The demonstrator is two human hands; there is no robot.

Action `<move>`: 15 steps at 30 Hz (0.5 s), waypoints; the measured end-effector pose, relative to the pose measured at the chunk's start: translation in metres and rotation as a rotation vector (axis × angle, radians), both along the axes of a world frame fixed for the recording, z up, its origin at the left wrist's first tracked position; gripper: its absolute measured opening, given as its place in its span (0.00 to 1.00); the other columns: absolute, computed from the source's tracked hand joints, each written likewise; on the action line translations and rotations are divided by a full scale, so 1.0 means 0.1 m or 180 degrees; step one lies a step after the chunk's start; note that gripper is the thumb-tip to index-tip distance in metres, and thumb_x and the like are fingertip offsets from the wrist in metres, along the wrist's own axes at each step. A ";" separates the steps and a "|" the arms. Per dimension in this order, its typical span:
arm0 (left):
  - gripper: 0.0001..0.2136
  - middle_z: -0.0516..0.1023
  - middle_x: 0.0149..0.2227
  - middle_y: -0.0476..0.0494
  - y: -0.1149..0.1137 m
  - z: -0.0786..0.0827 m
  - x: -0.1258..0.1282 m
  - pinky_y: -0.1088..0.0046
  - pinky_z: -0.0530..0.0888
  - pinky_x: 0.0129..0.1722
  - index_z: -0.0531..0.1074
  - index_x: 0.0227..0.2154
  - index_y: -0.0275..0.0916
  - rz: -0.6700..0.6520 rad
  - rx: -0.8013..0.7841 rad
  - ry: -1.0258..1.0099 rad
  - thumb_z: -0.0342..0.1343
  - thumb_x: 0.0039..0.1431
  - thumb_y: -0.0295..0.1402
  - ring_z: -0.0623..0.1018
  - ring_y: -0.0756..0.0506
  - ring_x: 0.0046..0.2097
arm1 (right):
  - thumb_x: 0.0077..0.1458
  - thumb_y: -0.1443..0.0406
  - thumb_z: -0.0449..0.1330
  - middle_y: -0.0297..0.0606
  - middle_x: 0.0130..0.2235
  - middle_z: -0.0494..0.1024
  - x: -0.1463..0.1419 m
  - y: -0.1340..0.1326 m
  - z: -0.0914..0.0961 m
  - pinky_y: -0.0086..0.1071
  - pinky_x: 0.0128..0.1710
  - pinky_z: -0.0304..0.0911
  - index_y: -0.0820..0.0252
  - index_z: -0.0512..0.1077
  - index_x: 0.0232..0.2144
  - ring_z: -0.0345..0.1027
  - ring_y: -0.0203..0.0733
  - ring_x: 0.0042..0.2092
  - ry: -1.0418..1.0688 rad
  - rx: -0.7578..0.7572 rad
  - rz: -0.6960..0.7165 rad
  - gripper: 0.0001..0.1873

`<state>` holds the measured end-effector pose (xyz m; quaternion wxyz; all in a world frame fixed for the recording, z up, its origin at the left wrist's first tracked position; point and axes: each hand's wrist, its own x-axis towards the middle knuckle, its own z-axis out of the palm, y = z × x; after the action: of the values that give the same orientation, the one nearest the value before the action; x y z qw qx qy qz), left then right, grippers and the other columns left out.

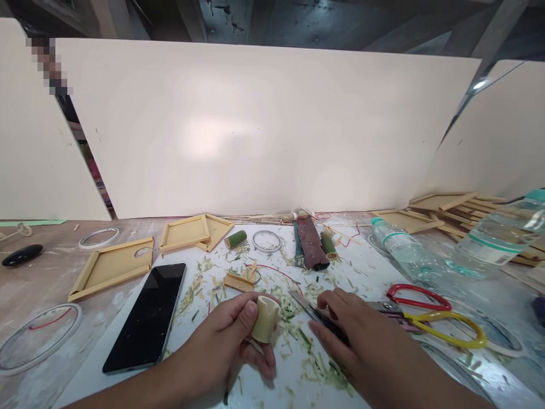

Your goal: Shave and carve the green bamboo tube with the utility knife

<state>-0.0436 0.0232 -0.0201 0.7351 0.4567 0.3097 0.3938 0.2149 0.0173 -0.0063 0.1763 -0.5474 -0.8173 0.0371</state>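
Left hand: left hand [238, 335] comes in from bottom centre, thumb on top, fingers curled under; closed around the bamboo piece [265, 319].
Bamboo piece: pale, peeled short tube, held tilted just above the white board [374, 272], open end toward the knife.
Right hand: right hand [351, 335] palm down, fingers wrapped on the dark handle of a knife [307, 307]; blade points left, tip just beside the bamboo piece, not touching.
Near surroundings: green shavings [213, 289] scattered under both hands; phone [149, 315] to the left; scissors [426, 318] right of the knife hand.
Further back: green bamboo segment [235, 239], water bottle [402, 253], wooden trays [113, 267].
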 end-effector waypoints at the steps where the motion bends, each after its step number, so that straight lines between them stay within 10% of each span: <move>1: 0.22 0.80 0.32 0.41 0.00 -0.01 0.00 0.70 0.83 0.31 0.76 0.51 0.32 0.0060 -0.0070 -0.0045 0.55 0.71 0.48 0.83 0.46 0.30 | 0.70 0.57 0.56 0.45 0.37 0.80 0.01 0.00 -0.01 0.52 0.37 0.74 0.55 0.71 0.37 0.79 0.59 0.39 -0.0100 -0.0085 -0.0090 0.10; 9: 0.20 0.81 0.38 0.38 0.03 0.04 0.01 0.68 0.83 0.27 0.79 0.44 0.32 0.0243 -0.0456 -0.0309 0.62 0.66 0.48 0.87 0.38 0.37 | 0.69 0.51 0.51 0.42 0.30 0.78 -0.03 0.02 0.15 0.42 0.30 0.62 0.50 0.61 0.29 0.74 0.54 0.31 -0.0166 -0.0682 -0.0447 0.17; 15: 0.19 0.82 0.38 0.36 0.03 0.01 0.00 0.67 0.84 0.30 0.80 0.46 0.32 0.0182 -0.0526 -0.0412 0.63 0.66 0.46 0.88 0.37 0.39 | 0.71 0.42 0.50 0.30 0.30 0.77 -0.07 0.00 0.27 0.36 0.34 0.68 0.49 0.62 0.42 0.73 0.43 0.32 0.2155 -0.1153 -0.0158 0.20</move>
<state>-0.0435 0.0262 -0.0187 0.7771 0.3592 0.3059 0.4165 0.2077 0.0177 0.0207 0.3375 -0.5460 -0.6795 0.3553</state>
